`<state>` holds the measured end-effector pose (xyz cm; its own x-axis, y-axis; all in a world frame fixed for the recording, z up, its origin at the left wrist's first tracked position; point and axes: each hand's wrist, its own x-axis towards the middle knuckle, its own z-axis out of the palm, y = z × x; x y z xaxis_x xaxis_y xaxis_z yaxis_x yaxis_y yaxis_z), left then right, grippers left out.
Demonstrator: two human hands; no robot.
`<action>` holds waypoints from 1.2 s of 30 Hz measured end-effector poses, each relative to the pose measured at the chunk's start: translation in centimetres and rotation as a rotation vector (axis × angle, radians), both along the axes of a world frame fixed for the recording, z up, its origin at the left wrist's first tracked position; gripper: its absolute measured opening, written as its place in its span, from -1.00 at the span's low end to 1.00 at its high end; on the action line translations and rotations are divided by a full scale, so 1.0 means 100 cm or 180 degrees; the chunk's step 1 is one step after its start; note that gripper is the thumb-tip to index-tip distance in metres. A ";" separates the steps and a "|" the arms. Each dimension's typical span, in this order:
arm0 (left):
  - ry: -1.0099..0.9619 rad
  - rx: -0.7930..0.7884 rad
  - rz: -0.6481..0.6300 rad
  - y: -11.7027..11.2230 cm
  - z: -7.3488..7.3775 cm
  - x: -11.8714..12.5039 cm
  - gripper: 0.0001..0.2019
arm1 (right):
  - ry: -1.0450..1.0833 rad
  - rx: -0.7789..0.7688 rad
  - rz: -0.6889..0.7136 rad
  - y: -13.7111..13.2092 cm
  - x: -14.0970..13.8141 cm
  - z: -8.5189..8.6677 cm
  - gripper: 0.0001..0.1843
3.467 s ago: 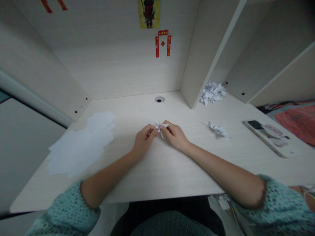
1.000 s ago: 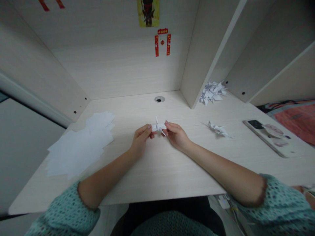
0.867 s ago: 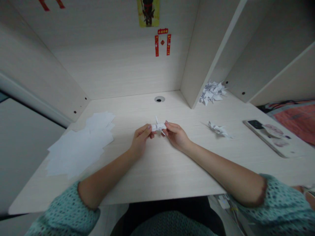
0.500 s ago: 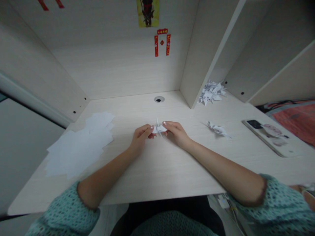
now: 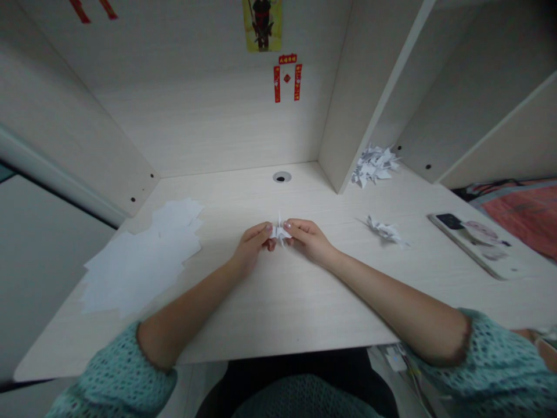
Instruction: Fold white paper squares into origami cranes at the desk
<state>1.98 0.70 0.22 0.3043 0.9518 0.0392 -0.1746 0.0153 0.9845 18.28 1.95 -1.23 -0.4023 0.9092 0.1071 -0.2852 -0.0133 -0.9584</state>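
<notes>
A small white folded paper crane (image 5: 278,231) sits between my two hands just above the middle of the pale wooden desk (image 5: 282,302). My left hand (image 5: 253,247) pinches its left side with thumb and fingers. My right hand (image 5: 308,239) pinches its right side, fingers curled. Most of the paper is hidden by my fingertips; a thin point sticks up.
A loose spread of white paper sheets (image 5: 139,255) lies at the left. One finished crane (image 5: 385,229) lies to the right, a heap of several folded cranes (image 5: 373,164) in the shelf corner. A phone (image 5: 472,241) rests at the far right. A cable hole (image 5: 282,176) is behind.
My hands have drawn closer together on the folded paper, which now shows less between the fingertips. Earlier its wings were spread wider between my hands.
</notes>
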 end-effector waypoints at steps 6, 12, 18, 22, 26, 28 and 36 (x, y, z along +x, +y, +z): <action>-0.0597 -0.0528 -0.0001 -0.004 0.002 0.004 -0.68 | 0.0259 0.0005 0.0089 -0.002 -0.004 -0.005 -0.59; -0.0988 -0.0959 0.0077 -0.004 -0.001 0.005 -0.71 | 0.0396 -0.0083 0.0068 -0.004 -0.006 -0.001 -0.58; -0.1186 -0.1158 0.0053 -0.003 -0.003 0.006 -0.74 | 0.0479 -0.0155 0.0049 -0.004 -0.007 0.000 -0.59; -0.1281 -0.1182 -0.0019 -0.003 -0.004 0.006 -0.74 | 0.0556 -0.0198 0.0097 -0.004 -0.008 -0.003 -0.60; -0.1099 -0.1038 0.0020 -0.003 -0.002 0.006 -0.72 | 0.0452 -0.0169 0.0051 -0.002 -0.007 -0.003 -0.59; -0.0866 -0.0825 0.0171 -0.002 0.000 0.005 -0.73 | 0.0170 0.0048 -0.0218 -0.001 -0.005 -0.001 -0.59; 0.0354 -0.0061 0.0894 -0.001 0.003 0.003 -0.60 | -0.1760 0.2587 -0.1739 0.000 0.016 0.013 -0.58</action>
<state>2.31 0.65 0.55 0.0303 0.9995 0.0016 -0.0659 0.0004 0.9978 19.85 1.91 0.05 -0.1472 0.7196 0.6787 0.4054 0.6697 -0.6222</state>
